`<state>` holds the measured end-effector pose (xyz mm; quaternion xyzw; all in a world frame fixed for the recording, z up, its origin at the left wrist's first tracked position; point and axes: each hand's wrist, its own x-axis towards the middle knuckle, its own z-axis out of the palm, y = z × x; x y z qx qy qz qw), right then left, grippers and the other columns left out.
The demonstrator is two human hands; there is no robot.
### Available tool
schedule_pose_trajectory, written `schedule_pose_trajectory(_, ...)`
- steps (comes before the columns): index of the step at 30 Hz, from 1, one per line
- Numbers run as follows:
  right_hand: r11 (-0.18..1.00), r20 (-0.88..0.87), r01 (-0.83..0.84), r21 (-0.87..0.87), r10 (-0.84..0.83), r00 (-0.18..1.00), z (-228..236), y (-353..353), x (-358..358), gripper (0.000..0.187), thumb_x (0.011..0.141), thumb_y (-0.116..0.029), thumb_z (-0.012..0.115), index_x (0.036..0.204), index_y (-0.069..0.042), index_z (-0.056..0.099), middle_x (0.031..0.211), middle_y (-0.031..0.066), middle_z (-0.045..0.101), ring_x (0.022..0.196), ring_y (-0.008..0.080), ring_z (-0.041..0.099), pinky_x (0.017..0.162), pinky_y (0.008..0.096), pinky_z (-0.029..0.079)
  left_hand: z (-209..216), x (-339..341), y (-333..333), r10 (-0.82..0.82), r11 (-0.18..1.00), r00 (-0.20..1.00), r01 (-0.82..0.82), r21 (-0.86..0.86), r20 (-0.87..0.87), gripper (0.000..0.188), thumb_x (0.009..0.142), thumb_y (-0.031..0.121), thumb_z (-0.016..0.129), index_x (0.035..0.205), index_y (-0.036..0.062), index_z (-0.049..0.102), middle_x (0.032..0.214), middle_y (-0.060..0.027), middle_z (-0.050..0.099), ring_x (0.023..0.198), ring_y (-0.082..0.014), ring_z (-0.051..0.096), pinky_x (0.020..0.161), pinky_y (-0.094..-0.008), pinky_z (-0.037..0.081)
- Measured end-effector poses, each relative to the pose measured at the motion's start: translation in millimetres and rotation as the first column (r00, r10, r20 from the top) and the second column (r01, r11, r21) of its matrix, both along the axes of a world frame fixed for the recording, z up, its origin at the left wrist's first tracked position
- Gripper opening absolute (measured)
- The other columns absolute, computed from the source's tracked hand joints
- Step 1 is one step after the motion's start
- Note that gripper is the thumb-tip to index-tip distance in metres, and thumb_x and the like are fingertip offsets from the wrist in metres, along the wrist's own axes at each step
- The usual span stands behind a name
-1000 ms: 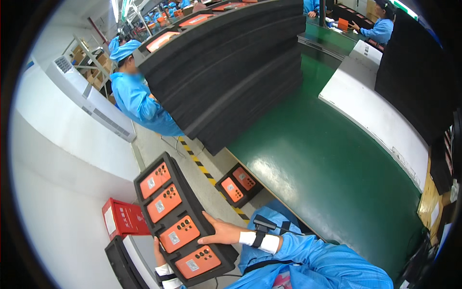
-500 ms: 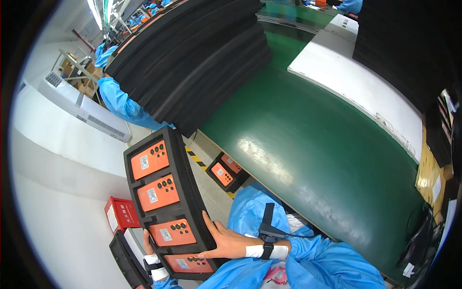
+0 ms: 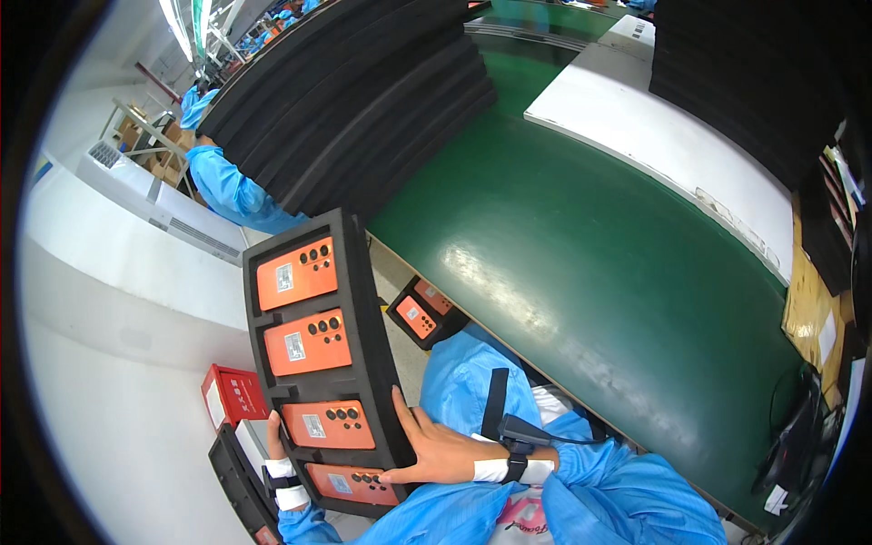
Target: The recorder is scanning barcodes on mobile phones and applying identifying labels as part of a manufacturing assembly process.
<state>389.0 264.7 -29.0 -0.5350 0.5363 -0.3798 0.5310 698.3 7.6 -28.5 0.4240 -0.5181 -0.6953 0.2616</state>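
Observation:
A black foam tray (image 3: 374,313) is held tilted at the left of the green table, between my two hands. Orange phones (image 3: 307,343) lie in its slots, backs outward, with dark round camera lenses and a white label on each. My left hand (image 3: 275,438) grips the tray's left edge; most of its fingers are hidden behind the tray. On the opposite edge, my right hand (image 3: 440,450) is clasped with the thumb over the lowest phone's corner and fingers along the side. Both wrists wear white cuffs and black straps.
Tall stacks of black foam trays (image 3: 363,109) stand on the green table (image 3: 581,272), beside a long white board (image 3: 654,136). Below the table's left edge sits another tray with orange phones (image 3: 416,316). A red box (image 3: 234,395) is by the wall; a person's blue sleeve (image 3: 232,191) shows behind the stack.
The tray has shifted slightly right and up, and its long side stands a little more upright. Both hands keep their hold on it. The view has moved slightly.

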Motion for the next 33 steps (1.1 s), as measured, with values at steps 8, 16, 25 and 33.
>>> schedule_pose_trajectory(8,0.957,0.006,0.261,-0.123,-0.263,0.965,-26.9,26.7,-1.4,0.138,0.093,-0.076,0.065,0.166,0.007,-0.018,0.142,0.05,0.037,0.132,0.0655,0.051,0.11,0.0556,0.05,17.5,-71.3,-0.9,-0.1,0.995,0.993,0.101,-0.012,0.059,0.053,0.103,0.047,0.066,0.133,0.0026,0.066,0.121,-0.009,0.075,0.103,-0.0194,0.074,0.09,-0.0337,0.061)
schedule_pose_trajectory(16,0.988,0.017,0.155,-0.007,-0.155,0.988,-6.0,34.3,-4.8,0.141,0.093,-0.076,0.066,0.164,0.009,-0.022,0.157,0.0499,0.023,0.151,0.0598,0.032,0.124,0.051,0.037,31.0,-82.6,13.7,-0.061,0.995,0.996,0.065,-0.076,0.061,0.053,0.101,0.047,0.069,0.126,0.0004,0.069,0.111,-0.0101,0.076,0.096,-0.0183,0.074,0.084,-0.0322,0.061)
schedule_pose_trajectory(25,0.984,0.019,0.176,0.005,-0.176,0.984,-3.5,51.0,1.0,0.146,0.09,-0.078,0.068,0.162,0.012,-0.022,0.158,0.0498,0.02,0.153,0.059,0.029,0.125,0.0504,0.035,31.0,-80.8,2.4,-0.279,0.942,0.952,0.297,-0.155,0.127,0.068,0.097,0.057,0.07,0.127,-0.0032,0.069,0.113,-0.0094,0.076,0.097,-0.0164,0.073,0.081,-0.0322,0.059)
schedule_pose_trajectory(33,0.967,-0.039,0.246,-0.069,-0.249,0.968,-26.0,59.0,15.0,0.147,0.088,-0.082,0.066,0.163,0.011,-0.021,0.152,0.0501,0.028,0.145,0.0633,0.039,0.119,0.0538,0.042,33.1,-92.5,3.5,-0.34,0.92,0.926,0.364,-0.147,0.163,0.074,0.094,0.06,0.071,0.131,-0.0037,0.067,0.117,-0.011,0.076,0.1,-0.0175,0.073,0.084,-0.0311,0.059)
